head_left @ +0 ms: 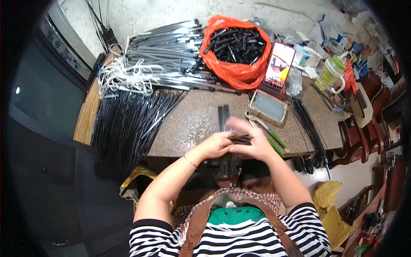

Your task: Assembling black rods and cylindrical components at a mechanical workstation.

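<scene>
1. black metal rods fill this speckled stone worktop [192, 124] as a person in a striped top works at its near edge, both hands meeting over a small dark piece [240, 139] pinched between them.

2. left hand [217, 144] is curled narrow, fingertips closed on the left end of the piece; right hand [256, 143] wraps over its right end, its upper fingers blurred, so the exact grip there cannot be told.

3. the piece sits just above the worktop's front edge, over a slim bundle of rods [225, 128] that runs straight away from the person and hangs a little past the edge.

4. its long axis lies roughly left to right across the person's body, crosswise to the bundle beneath; which end is the head is too small and too covered to tell.

5. risks, as a judgement: the overhanging bundle looks likely to slide off if a wrist nudges it, and a slip of the pinch could drop the piece into the lap or onto the floor.

6. a green-handled tool [274, 139] lies just beside the right hand, close enough to be knocked; an orange bag of black parts [237, 68] and a propped phone [279, 65] stand well apart at the back.
</scene>
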A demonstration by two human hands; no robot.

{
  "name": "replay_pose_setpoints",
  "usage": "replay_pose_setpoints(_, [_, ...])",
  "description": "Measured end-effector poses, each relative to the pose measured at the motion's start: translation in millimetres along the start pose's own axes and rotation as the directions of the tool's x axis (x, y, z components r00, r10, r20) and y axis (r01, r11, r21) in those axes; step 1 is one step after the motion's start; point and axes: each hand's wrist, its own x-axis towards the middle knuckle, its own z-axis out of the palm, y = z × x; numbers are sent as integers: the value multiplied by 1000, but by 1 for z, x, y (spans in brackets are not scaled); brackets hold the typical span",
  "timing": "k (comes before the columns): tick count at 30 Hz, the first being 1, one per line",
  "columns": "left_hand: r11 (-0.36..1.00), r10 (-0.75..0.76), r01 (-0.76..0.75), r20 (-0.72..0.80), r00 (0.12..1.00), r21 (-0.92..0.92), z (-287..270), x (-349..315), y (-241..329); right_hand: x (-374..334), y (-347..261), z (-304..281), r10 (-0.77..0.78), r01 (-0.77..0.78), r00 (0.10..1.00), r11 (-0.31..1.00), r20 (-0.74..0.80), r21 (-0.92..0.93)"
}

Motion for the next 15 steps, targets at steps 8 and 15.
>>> replay_pose_setpoints(8, [961,96,-49,-163,982,273,5,-4,15,10,-13,3,23,-26,998,998,61,59])
replay_pose_setpoints(15, [987,23,4,-164,986,159,10,-6,17,45,-43,-1,-88,192,950,921,301,-339])
